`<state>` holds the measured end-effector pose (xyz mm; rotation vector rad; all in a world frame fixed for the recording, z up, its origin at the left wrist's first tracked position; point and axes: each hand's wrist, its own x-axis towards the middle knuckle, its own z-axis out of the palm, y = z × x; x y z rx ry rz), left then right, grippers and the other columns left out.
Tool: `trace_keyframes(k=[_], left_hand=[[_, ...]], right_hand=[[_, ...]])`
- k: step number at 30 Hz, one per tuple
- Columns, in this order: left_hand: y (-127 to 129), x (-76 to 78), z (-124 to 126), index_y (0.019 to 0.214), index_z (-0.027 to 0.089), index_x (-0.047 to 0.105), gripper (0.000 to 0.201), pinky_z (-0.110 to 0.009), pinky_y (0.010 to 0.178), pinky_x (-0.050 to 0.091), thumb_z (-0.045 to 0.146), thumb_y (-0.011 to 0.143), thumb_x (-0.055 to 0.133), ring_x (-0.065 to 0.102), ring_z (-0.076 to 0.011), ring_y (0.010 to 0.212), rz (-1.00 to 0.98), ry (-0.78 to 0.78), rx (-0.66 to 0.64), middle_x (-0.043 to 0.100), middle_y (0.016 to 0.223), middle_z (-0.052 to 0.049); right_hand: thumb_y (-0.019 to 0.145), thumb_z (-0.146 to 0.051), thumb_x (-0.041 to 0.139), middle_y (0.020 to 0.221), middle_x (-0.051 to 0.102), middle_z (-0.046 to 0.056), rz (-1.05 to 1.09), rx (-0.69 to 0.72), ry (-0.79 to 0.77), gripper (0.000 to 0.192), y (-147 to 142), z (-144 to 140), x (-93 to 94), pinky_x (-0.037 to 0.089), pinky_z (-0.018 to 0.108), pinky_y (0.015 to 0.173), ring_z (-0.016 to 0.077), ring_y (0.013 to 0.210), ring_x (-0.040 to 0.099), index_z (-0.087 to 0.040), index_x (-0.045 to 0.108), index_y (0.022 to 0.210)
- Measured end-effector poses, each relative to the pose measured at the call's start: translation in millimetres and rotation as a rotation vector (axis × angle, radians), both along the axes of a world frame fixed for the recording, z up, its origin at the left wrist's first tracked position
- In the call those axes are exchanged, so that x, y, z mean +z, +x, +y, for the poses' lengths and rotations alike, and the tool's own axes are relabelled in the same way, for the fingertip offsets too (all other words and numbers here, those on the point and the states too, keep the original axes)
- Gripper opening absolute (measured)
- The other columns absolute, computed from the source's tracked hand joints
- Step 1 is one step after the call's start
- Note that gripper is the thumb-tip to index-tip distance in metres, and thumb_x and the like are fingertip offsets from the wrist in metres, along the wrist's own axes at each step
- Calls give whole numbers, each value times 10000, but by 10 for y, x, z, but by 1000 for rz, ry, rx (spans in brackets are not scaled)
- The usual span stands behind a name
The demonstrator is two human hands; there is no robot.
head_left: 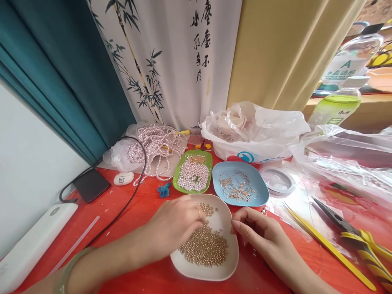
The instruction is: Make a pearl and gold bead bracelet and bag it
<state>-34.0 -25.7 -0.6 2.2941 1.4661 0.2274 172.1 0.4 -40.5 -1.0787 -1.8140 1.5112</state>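
My left hand reaches over a white dish from the left, its fingers curled together close above gold beads. The fingertips are hidden, so whatever they pinch does not show. Beside the dish's right rim, my right hand has thumb and forefinger pressed together. What sits between them is too small to make out. Some tiny shiny beads show just under that hand. Behind the dish stand a green tray of pinkish pearl beads and a blue tray with small metal pins.
Pink bead strands lie at the back left near a black cable and a phone. Yellow tweezers and pliers lie at right. A white plastic bag and a clear spool are behind.
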Motion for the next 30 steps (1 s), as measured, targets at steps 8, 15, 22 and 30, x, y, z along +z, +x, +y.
trace_keyframes(k=[8, 15, 22, 30], left_hand=[[105, 31, 137, 788, 189, 635, 179, -296, 642, 351, 113, 767, 473, 526, -205, 830, 150, -55, -63, 636, 804, -44], [72, -10, 227, 724, 176, 628, 137, -287, 640, 342, 181, 755, 495, 526, -187, 775, 14, -62, -49, 623, 743, -41], [86, -101, 257, 719, 143, 605, 78, -242, 602, 387, 205, 708, 560, 526, -125, 648, -621, -351, 300, 600, 693, -15], [163, -154, 241, 704, 120, 597, 86, -228, 595, 397, 171, 654, 646, 502, -86, 610, -1109, -516, 370, 569, 673, -6]], right_hand=[[826, -330, 448, 619, 504, -28, 0, -5, -2, 199, 1, -17, -2, 357, 219, 511, 106, 546, 444, -194, 492, 688], [828, -314, 449, 619, 512, -30, -12, 7, 16, 190, 3, -14, -19, 359, 216, 515, 103, 548, 450, -197, 501, 687], [810, -317, 476, 634, 557, -20, 20, -4, -14, 185, -13, -11, 17, 384, 213, 536, 110, 583, 490, -194, 515, 677], [802, -318, 481, 612, 540, -16, 42, -50, -29, 195, -56, -11, 82, 392, 226, 532, 114, 564, 485, -190, 509, 658]])
